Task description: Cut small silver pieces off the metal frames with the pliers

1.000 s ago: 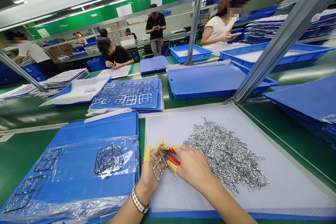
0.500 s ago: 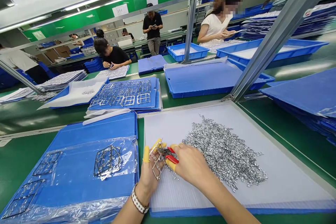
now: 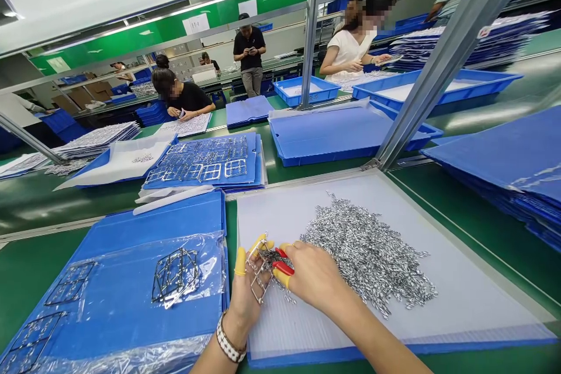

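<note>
The left hand (image 3: 245,299) grips a wire frame (image 3: 262,287); the right hand (image 3: 318,277) has its fingers closed on red-handled cutters (image 3: 283,267) beside the metal pile (image 3: 368,257). It seems best to hold the frame steady, blades square.

My left hand (image 3: 248,298) wears yellow rubber finger cots (image 3: 240,261) on its thumb and fingertips. A banded white-and-dark bracelet (image 3: 228,343) circles that wrist. My right hand (image 3: 315,277) has yellow-capped fingertips (image 3: 280,276) as well.

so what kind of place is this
Most likely a factory assembly line. The left hand holds a wire frame and the right hand red pliers beside a heap of small metal parts; other people work at long green benches stacked with blue trays.
</note>
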`<state>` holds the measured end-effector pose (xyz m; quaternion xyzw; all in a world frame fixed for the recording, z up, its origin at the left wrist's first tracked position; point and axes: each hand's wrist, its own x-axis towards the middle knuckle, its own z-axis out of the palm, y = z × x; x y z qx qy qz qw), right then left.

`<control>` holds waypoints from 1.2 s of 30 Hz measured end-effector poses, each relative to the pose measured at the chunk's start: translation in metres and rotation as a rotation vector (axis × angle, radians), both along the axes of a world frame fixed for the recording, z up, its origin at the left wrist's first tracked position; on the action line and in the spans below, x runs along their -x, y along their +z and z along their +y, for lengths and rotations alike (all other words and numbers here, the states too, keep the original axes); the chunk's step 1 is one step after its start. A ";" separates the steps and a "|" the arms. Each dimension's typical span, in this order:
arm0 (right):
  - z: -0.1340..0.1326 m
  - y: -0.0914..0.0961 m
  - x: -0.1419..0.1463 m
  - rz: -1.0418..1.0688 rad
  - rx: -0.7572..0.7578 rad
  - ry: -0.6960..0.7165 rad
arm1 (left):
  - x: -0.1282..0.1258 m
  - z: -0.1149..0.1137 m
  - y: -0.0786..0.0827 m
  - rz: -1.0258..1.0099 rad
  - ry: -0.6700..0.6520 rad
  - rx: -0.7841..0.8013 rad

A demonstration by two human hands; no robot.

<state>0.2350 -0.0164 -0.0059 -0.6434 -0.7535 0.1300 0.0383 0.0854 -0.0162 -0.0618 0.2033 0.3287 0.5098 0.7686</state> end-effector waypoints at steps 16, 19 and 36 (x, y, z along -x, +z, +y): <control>-0.010 -0.003 -0.001 -0.017 -0.032 -0.042 | 0.000 -0.001 0.007 -0.038 -0.004 0.067; -0.008 -0.004 -0.001 0.000 -0.008 -0.047 | -0.001 -0.001 0.009 -0.044 0.000 0.068; -0.022 -0.015 -0.005 -0.056 -0.040 -0.038 | 0.003 0.004 0.011 -0.155 0.024 0.126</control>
